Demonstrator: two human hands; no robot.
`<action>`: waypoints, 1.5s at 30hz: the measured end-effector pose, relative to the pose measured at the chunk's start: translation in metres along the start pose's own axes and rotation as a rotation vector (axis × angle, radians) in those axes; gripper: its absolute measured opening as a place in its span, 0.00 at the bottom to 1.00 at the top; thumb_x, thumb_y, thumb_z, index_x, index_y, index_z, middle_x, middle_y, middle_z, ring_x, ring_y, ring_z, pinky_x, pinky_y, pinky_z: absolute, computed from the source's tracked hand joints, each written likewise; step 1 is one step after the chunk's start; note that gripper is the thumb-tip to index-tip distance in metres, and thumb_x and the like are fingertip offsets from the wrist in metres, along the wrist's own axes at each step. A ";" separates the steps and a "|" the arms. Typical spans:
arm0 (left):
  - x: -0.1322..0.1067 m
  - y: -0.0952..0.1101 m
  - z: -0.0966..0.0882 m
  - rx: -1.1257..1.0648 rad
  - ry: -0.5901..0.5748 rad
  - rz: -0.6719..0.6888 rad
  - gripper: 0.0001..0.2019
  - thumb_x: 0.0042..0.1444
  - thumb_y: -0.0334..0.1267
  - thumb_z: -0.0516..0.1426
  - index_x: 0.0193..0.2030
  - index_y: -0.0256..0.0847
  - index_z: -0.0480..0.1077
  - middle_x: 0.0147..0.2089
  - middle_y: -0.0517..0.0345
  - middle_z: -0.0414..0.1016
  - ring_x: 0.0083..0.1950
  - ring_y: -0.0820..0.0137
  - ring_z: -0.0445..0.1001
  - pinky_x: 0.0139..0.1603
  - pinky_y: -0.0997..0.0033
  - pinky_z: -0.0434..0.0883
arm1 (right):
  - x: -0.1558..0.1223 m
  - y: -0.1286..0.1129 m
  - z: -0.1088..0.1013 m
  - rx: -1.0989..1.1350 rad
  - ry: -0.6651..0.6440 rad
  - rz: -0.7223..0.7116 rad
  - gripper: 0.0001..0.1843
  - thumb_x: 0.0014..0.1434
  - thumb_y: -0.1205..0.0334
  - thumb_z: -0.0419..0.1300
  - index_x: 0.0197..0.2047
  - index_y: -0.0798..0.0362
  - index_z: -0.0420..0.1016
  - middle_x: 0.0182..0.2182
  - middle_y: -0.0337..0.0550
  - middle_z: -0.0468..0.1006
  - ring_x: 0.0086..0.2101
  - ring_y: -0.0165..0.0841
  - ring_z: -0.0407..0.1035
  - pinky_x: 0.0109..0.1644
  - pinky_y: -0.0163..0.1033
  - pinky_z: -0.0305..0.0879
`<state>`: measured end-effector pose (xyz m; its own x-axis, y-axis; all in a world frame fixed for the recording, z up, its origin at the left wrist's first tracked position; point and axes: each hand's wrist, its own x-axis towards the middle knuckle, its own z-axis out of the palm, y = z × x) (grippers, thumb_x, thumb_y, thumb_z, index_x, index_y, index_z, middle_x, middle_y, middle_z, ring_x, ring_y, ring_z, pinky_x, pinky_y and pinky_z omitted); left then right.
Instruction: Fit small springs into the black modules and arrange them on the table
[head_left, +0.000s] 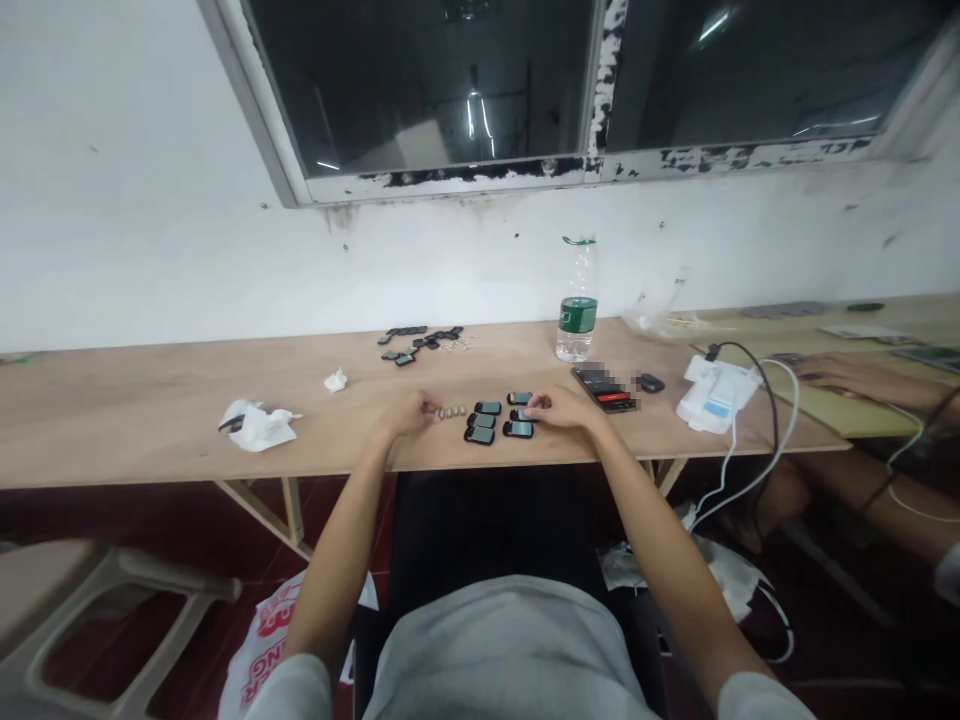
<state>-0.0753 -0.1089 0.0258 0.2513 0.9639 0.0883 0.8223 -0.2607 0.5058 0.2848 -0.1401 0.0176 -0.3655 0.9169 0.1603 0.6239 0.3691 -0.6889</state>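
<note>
My left hand (411, 412) rests on the wooden table (157, 440), its fingers closed at the left end of a short row of small gold-and-silver pieces (452, 411). Whether it grips the end piece is too small to tell. To the right of that row lie several small black pieces with grey, screen-like faces (481, 421), set out in two columns. My right hand (561, 408) has its thumb and fingers closed at the right edge of one such black piece (517, 415), in the middle of the right column. Its fingertips cover part of that piece.
More black pieces (405, 355) lie by the wall. A water bottle (577, 330), a phone (606, 388), a black oval object (651, 383) and a white power strip (716, 395) with cables stand rightward. Crumpled tissue (259, 427) lies left. Another person's hand (836, 372) is far right.
</note>
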 end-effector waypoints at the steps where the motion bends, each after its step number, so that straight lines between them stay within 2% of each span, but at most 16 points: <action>1: 0.000 0.000 0.001 -0.001 0.003 -0.007 0.11 0.45 0.37 0.65 0.38 0.41 0.81 0.41 0.49 0.85 0.44 0.56 0.81 0.45 0.64 0.75 | 0.001 0.001 0.000 0.002 -0.002 -0.003 0.14 0.56 0.48 0.71 0.28 0.50 0.82 0.27 0.42 0.83 0.29 0.37 0.73 0.35 0.39 0.65; 4: 0.001 -0.001 0.002 -0.005 0.005 -0.009 0.08 0.46 0.37 0.65 0.35 0.42 0.79 0.39 0.51 0.84 0.42 0.57 0.81 0.44 0.64 0.75 | 0.003 0.004 0.001 -0.011 0.021 0.003 0.17 0.53 0.46 0.72 0.27 0.50 0.78 0.25 0.40 0.80 0.28 0.36 0.71 0.32 0.38 0.64; 8: 0.000 0.001 0.001 0.006 0.020 -0.028 0.06 0.45 0.37 0.67 0.32 0.42 0.78 0.35 0.52 0.82 0.38 0.59 0.79 0.41 0.65 0.73 | 0.005 0.008 0.003 0.002 0.062 -0.001 0.16 0.52 0.50 0.72 0.30 0.50 0.74 0.28 0.38 0.80 0.31 0.35 0.72 0.35 0.37 0.65; 11: -0.001 0.003 -0.002 0.000 0.011 -0.009 0.06 0.46 0.38 0.68 0.31 0.41 0.78 0.35 0.53 0.81 0.37 0.59 0.79 0.41 0.66 0.72 | 0.007 0.009 0.004 0.084 0.075 -0.015 0.13 0.52 0.53 0.72 0.31 0.51 0.75 0.32 0.41 0.82 0.35 0.37 0.75 0.39 0.38 0.69; 14: -0.001 0.003 -0.005 0.018 0.003 0.005 0.06 0.49 0.41 0.66 0.30 0.42 0.77 0.33 0.53 0.81 0.37 0.59 0.78 0.40 0.65 0.72 | 0.008 0.007 0.005 0.151 0.157 -0.006 0.12 0.53 0.54 0.72 0.34 0.52 0.78 0.34 0.44 0.84 0.37 0.38 0.77 0.42 0.39 0.71; 17: -0.003 0.006 -0.007 0.010 0.085 0.038 0.09 0.52 0.44 0.65 0.33 0.41 0.77 0.35 0.52 0.81 0.40 0.58 0.79 0.43 0.64 0.73 | 0.007 0.001 0.005 0.238 0.220 -0.007 0.13 0.54 0.54 0.72 0.37 0.53 0.79 0.35 0.46 0.85 0.34 0.38 0.78 0.41 0.40 0.74; 19: -0.006 0.013 -0.008 -0.063 0.130 0.107 0.12 0.53 0.46 0.65 0.38 0.40 0.78 0.39 0.50 0.82 0.43 0.57 0.79 0.47 0.63 0.74 | 0.007 -0.005 0.006 0.300 0.240 -0.015 0.13 0.55 0.54 0.72 0.38 0.53 0.79 0.36 0.48 0.86 0.30 0.37 0.78 0.40 0.41 0.75; 23: -0.017 0.040 -0.006 -0.291 0.100 0.282 0.19 0.59 0.53 0.61 0.48 0.40 0.79 0.47 0.48 0.82 0.49 0.59 0.79 0.49 0.63 0.76 | 0.008 -0.016 0.014 0.385 0.264 -0.047 0.13 0.57 0.53 0.72 0.39 0.54 0.79 0.37 0.49 0.86 0.29 0.37 0.79 0.40 0.41 0.77; 26: -0.025 0.064 0.001 -0.361 0.097 0.354 0.21 0.61 0.56 0.61 0.49 0.40 0.78 0.49 0.49 0.81 0.49 0.60 0.79 0.49 0.64 0.77 | 0.009 -0.023 0.023 0.462 0.241 -0.035 0.16 0.57 0.51 0.73 0.40 0.54 0.80 0.34 0.49 0.86 0.30 0.39 0.80 0.38 0.41 0.78; 31: -0.029 0.084 0.016 -0.313 0.147 0.411 0.17 0.65 0.50 0.60 0.51 0.40 0.78 0.48 0.50 0.79 0.45 0.62 0.79 0.45 0.66 0.76 | 0.007 -0.038 0.030 0.573 0.182 -0.046 0.19 0.58 0.50 0.74 0.44 0.54 0.81 0.36 0.50 0.86 0.33 0.40 0.82 0.38 0.42 0.79; 38: -0.028 0.088 0.024 -0.183 0.207 0.426 0.14 0.67 0.45 0.59 0.50 0.41 0.79 0.49 0.50 0.78 0.43 0.64 0.78 0.44 0.67 0.76 | 0.003 -0.051 0.032 0.632 0.153 -0.027 0.17 0.59 0.51 0.74 0.43 0.54 0.82 0.37 0.50 0.86 0.33 0.39 0.82 0.39 0.42 0.81; 45: -0.030 0.091 0.024 -0.172 0.232 0.466 0.14 0.67 0.43 0.60 0.54 0.41 0.81 0.50 0.50 0.79 0.42 0.65 0.80 0.42 0.67 0.79 | 0.004 -0.055 0.035 0.636 0.204 -0.017 0.17 0.59 0.52 0.74 0.43 0.56 0.81 0.37 0.50 0.86 0.32 0.37 0.82 0.35 0.37 0.79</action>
<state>0.0040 -0.1632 0.0481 0.4339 0.7398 0.5142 0.5507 -0.6695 0.4986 0.2254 -0.1621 0.0314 -0.1949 0.9453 0.2617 0.0675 0.2791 -0.9579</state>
